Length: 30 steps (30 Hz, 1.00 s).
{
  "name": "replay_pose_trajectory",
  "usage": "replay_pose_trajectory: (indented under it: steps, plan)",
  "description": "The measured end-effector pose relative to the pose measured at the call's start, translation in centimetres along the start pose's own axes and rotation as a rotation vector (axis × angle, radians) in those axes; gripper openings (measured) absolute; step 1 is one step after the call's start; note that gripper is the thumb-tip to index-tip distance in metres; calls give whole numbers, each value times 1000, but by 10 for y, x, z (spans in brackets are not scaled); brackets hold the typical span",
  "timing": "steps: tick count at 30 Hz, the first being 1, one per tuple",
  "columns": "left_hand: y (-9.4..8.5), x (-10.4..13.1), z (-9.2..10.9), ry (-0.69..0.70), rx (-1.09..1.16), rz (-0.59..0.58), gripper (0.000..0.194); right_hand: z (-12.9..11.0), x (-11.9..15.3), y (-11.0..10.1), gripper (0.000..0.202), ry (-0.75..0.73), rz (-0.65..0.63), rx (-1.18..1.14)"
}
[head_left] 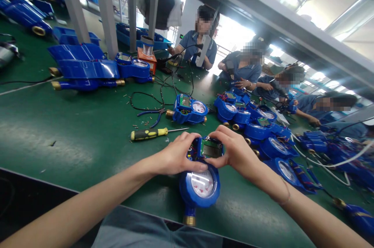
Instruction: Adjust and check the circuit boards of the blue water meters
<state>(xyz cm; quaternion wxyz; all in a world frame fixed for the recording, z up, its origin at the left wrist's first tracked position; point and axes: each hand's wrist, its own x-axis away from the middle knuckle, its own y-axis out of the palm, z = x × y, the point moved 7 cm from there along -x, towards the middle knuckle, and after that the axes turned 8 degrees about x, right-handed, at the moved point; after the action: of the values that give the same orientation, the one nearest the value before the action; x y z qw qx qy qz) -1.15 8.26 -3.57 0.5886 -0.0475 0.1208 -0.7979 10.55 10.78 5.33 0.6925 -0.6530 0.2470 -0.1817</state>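
A blue water meter [199,195] with a round dial and a brass pipe end lies on the green table right in front of me. Its upper box is open, with wires showing at the left side. My left hand [179,155] grips this box, the thumb lying just above the dial and the fingers at the far edge. Between both hands sits a green circuit board with a grey display [212,149]. My right hand [229,150] pinches the board at its right side, with thumb near and fingers far. Whether the board is fully seated in the box I cannot tell.
Beyond my left hand lie a yellow-black screwdriver [149,134], blue-handled pliers [152,113], small scattered screws and another water meter [190,108]. Many meters crowd the right, with a white cable [330,165]. Metal posts [104,10] rise at left. Co-workers [200,41] sit across the table.
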Motion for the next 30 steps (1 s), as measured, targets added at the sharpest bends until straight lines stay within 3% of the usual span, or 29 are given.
replay_pose_trajectory:
  steps: [6,12,18,22,30]
  plan:
    - [4,-2,-1,-17,-41,-24,83,-10,-2,0,36,-77,-109,132]
    - [5,-2,1,-30,-58,-10,84,8,8,1,44,2,16,-128]
    - [8,-4,4,-19,-64,7,84,33,20,21,55,78,-74,-352]
    - [7,-5,2,-23,-82,7,83,32,17,16,50,82,-9,-363]
    - [7,-7,-2,-38,-109,-24,77,27,10,11,46,27,-17,-335]
